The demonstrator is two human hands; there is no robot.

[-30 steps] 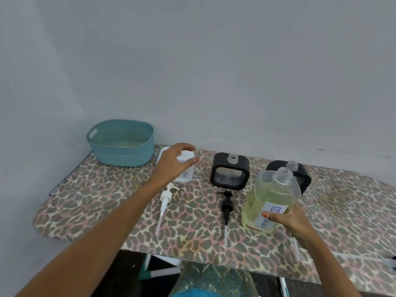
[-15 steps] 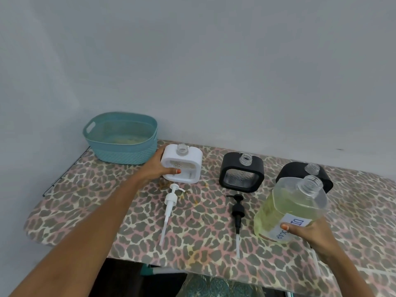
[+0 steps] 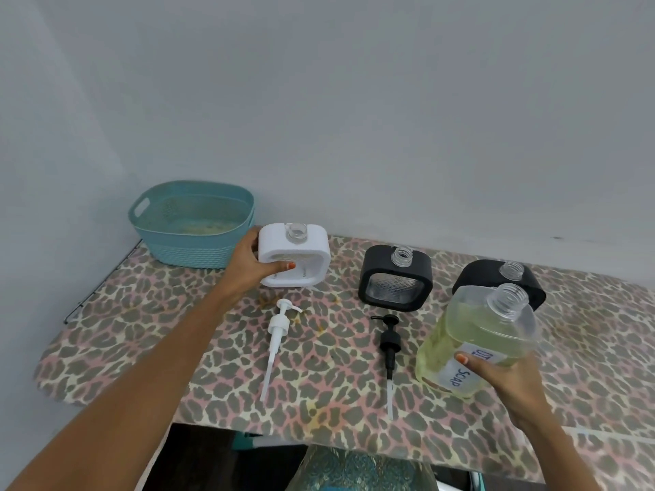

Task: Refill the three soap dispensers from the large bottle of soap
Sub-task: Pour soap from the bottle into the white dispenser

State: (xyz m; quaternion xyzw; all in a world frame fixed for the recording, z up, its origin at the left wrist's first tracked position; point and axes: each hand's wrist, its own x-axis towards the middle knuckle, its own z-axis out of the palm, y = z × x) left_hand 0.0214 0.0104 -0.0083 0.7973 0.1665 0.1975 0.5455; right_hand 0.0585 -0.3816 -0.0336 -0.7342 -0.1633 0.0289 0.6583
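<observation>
Left hand grips the white dispenser by its left side, thumb across the front, far left on the leopard-print board, just right of the teal basket. Right hand is curled round the large soap bottle, uncapped and tilted, near right, overlapping the right black dispenser. Middle black dispenser stands open-necked; white pump and black pump lie flat nearer.

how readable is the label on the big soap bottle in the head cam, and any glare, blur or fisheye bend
Head view: sharp, SOAP reads on the label of the large soap bottle, the word above shows only partly beside the right hand. Head view: soft even light, faint shadows, no harsh glare. Head view: wide-angle bend bows the far edge of the leopard-print board.
</observation>
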